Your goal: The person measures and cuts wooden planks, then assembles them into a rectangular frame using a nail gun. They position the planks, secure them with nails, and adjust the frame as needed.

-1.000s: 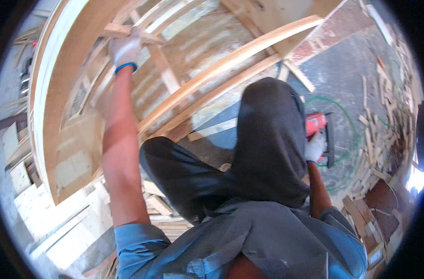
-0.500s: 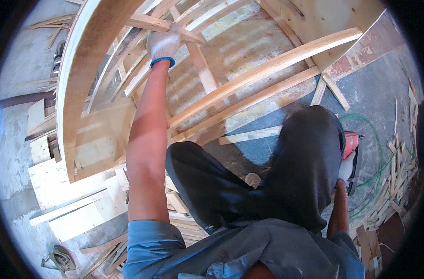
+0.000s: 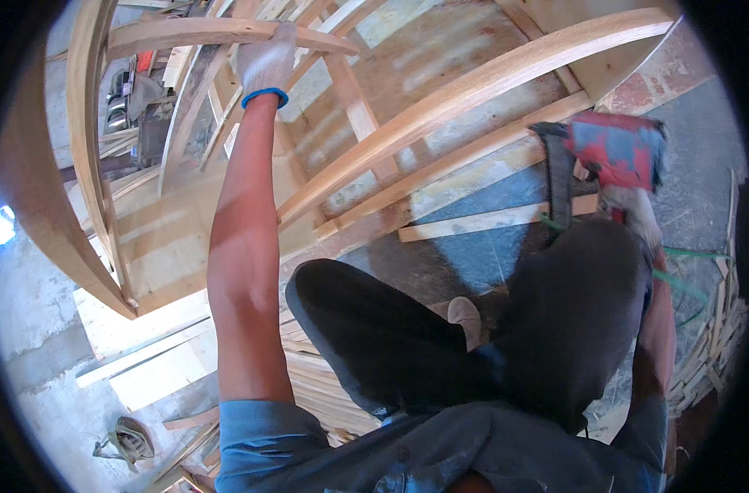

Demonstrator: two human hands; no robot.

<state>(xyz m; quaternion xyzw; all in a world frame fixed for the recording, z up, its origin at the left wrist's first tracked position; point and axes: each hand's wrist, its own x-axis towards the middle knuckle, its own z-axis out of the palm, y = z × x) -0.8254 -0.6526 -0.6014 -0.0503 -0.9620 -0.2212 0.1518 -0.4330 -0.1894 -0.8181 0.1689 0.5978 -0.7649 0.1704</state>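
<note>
— Wood everywhere: the left hand has its fingers clenched over the curved rail up top.
— And the right hand grasps the red nailer — blurred, so it could misfire if the frame shifts.

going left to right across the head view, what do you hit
curved wooden rib → crumpled glove on the ground → left hand in a white glove gripping a curved wooden slat → raised knee in dark trousers → red power tool held in the right hand → wood scraps
</note>
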